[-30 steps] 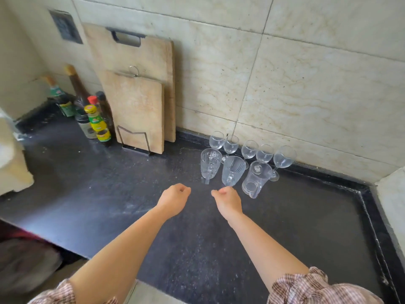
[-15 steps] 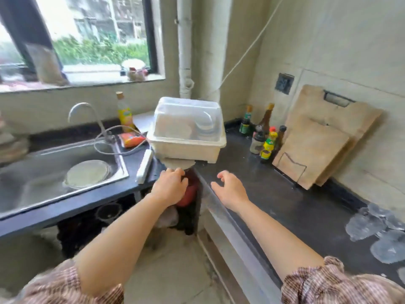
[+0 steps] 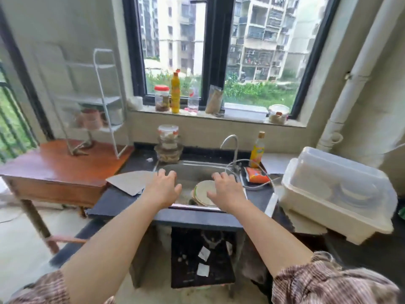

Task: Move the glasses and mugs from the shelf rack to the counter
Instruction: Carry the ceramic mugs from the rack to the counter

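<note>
A white wire shelf rack [image 3: 103, 99] stood on a reddish-brown wooden table [image 3: 54, 165]. The dark, near-black stone worktop [image 3: 197, 218] framed a grey steel sink [image 3: 188, 172]. A yellow bottle with an orange cap [image 3: 175, 93] stood before the black-framed window [image 3: 210, 51]. The white plastic dish box [image 3: 335, 207] had a clear lid. The sleeves [image 3: 328, 281] were brown-and-white checked.

A glossy wooden table [image 3: 54, 167], a white metal-wire shelf rack [image 3: 103, 102], a brushed metal sink [image 3: 192, 170] and a translucent plastic dish box [image 3: 337, 194] were observed.
</note>
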Available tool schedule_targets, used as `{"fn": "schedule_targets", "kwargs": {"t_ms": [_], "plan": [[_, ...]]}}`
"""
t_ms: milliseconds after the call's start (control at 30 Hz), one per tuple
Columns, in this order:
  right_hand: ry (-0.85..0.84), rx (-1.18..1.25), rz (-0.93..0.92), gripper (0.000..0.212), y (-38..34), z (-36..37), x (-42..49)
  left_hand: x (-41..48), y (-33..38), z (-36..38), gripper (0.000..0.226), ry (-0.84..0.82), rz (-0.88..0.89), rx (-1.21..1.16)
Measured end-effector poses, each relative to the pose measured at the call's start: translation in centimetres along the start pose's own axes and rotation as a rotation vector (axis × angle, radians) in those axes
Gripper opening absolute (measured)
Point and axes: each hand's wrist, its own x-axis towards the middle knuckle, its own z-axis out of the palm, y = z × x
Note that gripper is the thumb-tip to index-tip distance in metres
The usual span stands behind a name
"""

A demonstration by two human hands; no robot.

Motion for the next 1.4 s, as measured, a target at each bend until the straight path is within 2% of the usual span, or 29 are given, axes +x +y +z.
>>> {"fn": "schedule_targets", "kwargs": {"t_ms": [233,433,733,867,967,1133,1300,1400], "plan": [[0.049,-0.057,-0.241,0.046,-11.8,2.8,14.2,8.7,-13.3,-4.1,0.046,0.084,-0.16,0.06],[0.03,-0.031,-0.319,0.048,-21.2,5.8,25.7,15.8,-23.9,-6.7,0.04,0.081,-0.274,0.097],[0.033,0.0,-0.429,0.043,-33.1,8.3,37.6,24.2,-36.6,-10.2,0.045,0.142,-0.411,-0.039],[-0.009,0.012,-0.409,0.044,-37.6,10.7,41.7,27.7,-42.8,-10.4,0.042,0.14,-0.423,-0.094],[-0.019,0.048,-0.377,0.04,-41.3,12.7,44.6,30.6,-47.8,-10.5,0.038,0.13,-0.461,-0.223],[-0.099,0.128,-0.27,0.045,-47.4,15.5,49.2,35.2,-55.5,-10.8,0.045,0.088,-0.476,-0.43],[-0.17,0.297,-0.174,0.041,-52.5,17.9,53.4,39.5,-61.4,-10.3,0.04,0.061,-0.405,-0.46],[-0.178,0.485,-0.041,0.032,-54.5,19.2,55.5,41.7,-63.4,-9.6,0.037,0.054,-0.367,-0.552]]}}
